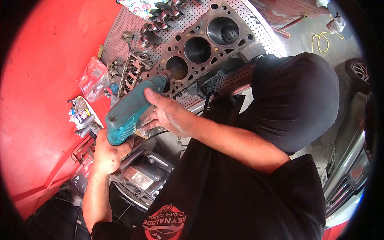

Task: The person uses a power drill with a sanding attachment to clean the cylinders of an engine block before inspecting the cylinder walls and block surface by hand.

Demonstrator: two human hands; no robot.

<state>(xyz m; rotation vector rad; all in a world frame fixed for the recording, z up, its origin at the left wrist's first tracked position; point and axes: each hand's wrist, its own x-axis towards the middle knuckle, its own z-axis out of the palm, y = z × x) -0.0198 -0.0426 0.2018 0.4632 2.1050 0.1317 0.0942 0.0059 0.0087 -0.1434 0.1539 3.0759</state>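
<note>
My left hand is wrapped around the rear handle of a teal power drill. Along the drill's side lies my right hand, its thumb pressed on the body and its fingers curled beneath. The drill's dark chuck end points at a cylinder bore in an engine block, and the attachment at its tip overlaps that bore. Part of another bore is hidden behind the drill's nose. The block's two other bores stand uncovered, farther up and to the right. A dark cord hangs below the drill.
The block rests on a perforated metal table with a crankshaft, a piston and a cylinder head. Plastic bags and small bottles lie left. A car headlight shows below; another car stands right.
</note>
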